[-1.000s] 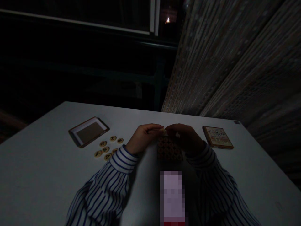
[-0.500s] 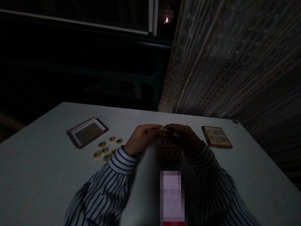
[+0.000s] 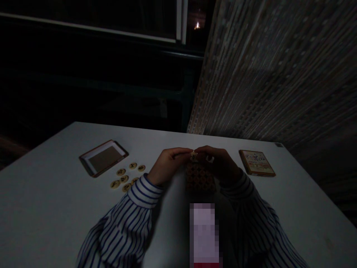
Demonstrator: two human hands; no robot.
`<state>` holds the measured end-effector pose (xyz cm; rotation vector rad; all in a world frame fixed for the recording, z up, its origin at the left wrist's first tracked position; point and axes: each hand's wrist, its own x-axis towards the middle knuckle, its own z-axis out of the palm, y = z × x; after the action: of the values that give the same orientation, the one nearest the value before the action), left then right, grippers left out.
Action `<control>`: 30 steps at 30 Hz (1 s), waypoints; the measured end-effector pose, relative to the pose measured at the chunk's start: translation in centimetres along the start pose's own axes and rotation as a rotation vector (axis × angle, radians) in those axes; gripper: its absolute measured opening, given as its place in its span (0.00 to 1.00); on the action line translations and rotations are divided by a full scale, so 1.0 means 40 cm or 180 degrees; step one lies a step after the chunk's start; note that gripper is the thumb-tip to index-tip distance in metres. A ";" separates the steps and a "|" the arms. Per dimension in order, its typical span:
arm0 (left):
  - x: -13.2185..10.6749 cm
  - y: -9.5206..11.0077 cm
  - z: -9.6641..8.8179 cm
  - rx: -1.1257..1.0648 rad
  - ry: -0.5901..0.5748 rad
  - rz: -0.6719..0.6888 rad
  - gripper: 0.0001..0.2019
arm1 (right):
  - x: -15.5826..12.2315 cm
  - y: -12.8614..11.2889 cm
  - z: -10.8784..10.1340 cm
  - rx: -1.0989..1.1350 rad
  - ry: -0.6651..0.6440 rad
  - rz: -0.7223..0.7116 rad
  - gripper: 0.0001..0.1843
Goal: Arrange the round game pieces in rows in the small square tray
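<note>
Between the fingertips of my left hand (image 3: 170, 163) and my right hand (image 3: 217, 162) is a round Chinese chess piece (image 3: 193, 156) with a dark character on it. Both hands are closed in a pinch and meet at the piece. Just below it, in shadow, lie rows of reddish-brown round pieces (image 3: 199, 176) packed in a block; my right hand hides part of them. Left of my left wrist, several loose pale chess pieces (image 3: 123, 179) are scattered on the table, one partly behind my sleeve.
An open shallow box part (image 3: 107, 163) with an orange rim lies at the left of the white table (image 3: 55, 208). A flat printed box (image 3: 257, 162) rests on the right. Behind the table hangs a string curtain (image 3: 251, 74). A pixelated patch (image 3: 205, 232) covers the near centre.
Both hands stay almost in the same place, with the piece still between the fingertips. My right fingers have shifted very slightly. The loose pieces and boxes have not moved.
</note>
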<state>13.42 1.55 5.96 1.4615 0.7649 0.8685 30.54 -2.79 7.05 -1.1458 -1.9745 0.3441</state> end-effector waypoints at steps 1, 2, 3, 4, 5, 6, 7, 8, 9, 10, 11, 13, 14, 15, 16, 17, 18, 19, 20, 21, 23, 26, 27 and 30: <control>0.000 0.001 0.000 0.0011 0.0007 -0.0004 0.14 | 0.000 0.001 0.000 0.0025 -0.0003 0.0004 0.10; 0.000 0.002 0.000 0.0029 0.0020 -0.0005 0.13 | 0.000 0.001 0.000 0.0051 -0.0011 0.0014 0.10; 0.000 0.003 0.000 0.0052 0.0041 0.0006 0.13 | -0.001 0.002 0.000 0.0075 -0.0021 0.0022 0.09; 0.000 0.003 -0.001 0.0076 0.0059 0.0022 0.12 | -0.001 0.002 0.000 0.0103 -0.0033 0.0018 0.10; 0.000 0.003 -0.001 0.0094 0.0068 0.0037 0.12 | -0.002 0.002 0.000 0.0135 -0.0034 0.0005 0.10; -0.001 0.003 -0.002 0.0106 0.0075 0.0049 0.11 | -0.002 0.002 0.000 0.0161 -0.0028 -0.0010 0.10; -0.001 0.002 -0.003 0.0117 0.0076 0.0048 0.11 | -0.003 0.002 -0.001 0.0182 -0.0023 -0.0031 0.10; -0.001 0.002 -0.003 0.0126 0.0082 0.0040 0.10 | -0.003 0.001 -0.001 0.0191 -0.0019 -0.0047 0.10; -0.001 0.002 -0.004 0.0133 0.0091 0.0030 0.10 | -0.002 0.000 -0.002 0.0191 -0.0022 -0.0055 0.10; -0.001 0.003 -0.004 0.0139 0.0102 0.0024 0.10 | -0.002 -0.001 -0.003 0.0178 -0.0034 -0.0057 0.10; -0.001 0.004 -0.004 0.0145 0.0114 0.0018 0.10 | -0.001 -0.003 -0.003 0.0154 -0.0056 -0.0059 0.10; -0.001 0.006 -0.004 0.0141 0.0138 0.0001 0.09 | 0.002 -0.005 -0.005 0.0103 -0.0108 -0.0046 0.09; -0.001 0.007 -0.004 0.0130 0.0160 -0.0007 0.09 | 0.003 -0.006 -0.005 0.0086 -0.0122 -0.0029 0.09; -0.001 0.008 -0.003 0.0121 0.0180 -0.0018 0.10 | 0.004 -0.006 -0.006 0.0079 -0.0141 -0.0016 0.10; -0.001 0.009 -0.003 0.0113 0.0197 -0.0029 0.10 | 0.004 -0.006 -0.006 0.0086 -0.0158 -0.0009 0.10; -0.001 0.011 -0.002 0.0108 0.0209 -0.0039 0.10 | 0.004 -0.007 -0.007 0.0102 -0.0166 -0.0001 0.10; -0.002 0.012 -0.002 0.0110 0.0211 -0.0050 0.10 | 0.004 -0.007 -0.007 0.0119 -0.0172 0.0002 0.10; -0.002 0.014 -0.001 0.0118 0.0205 -0.0060 0.10 | 0.004 -0.007 -0.007 0.0131 -0.0175 0.0003 0.10; -0.003 0.016 -0.001 0.0124 0.0193 -0.0075 0.09 | 0.004 -0.008 -0.008 0.0137 -0.0186 0.0004 0.10; -0.004 0.018 0.000 0.0123 0.0187 -0.0088 0.09 | 0.004 -0.009 -0.008 0.0139 -0.0198 0.0012 0.10; -0.005 0.019 0.000 0.0105 0.0178 -0.0112 0.08 | 0.003 -0.010 -0.008 0.0149 -0.0198 0.0023 0.10; -0.004 0.018 0.001 0.0094 0.0191 -0.0136 0.08 | 0.003 -0.009 -0.006 0.0156 -0.0149 0.0064 0.10; -0.004 0.016 0.000 0.0104 0.0201 -0.0129 0.08 | 0.003 -0.007 -0.004 0.0159 -0.0117 0.0074 0.10; -0.003 0.012 -0.001 0.0117 0.0229 -0.0106 0.09 | 0.001 0.000 0.000 0.0178 -0.0052 0.0086 0.11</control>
<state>13.32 1.43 6.41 1.4522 0.8605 0.8896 30.53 -2.74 7.07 -1.1382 -1.9528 0.4216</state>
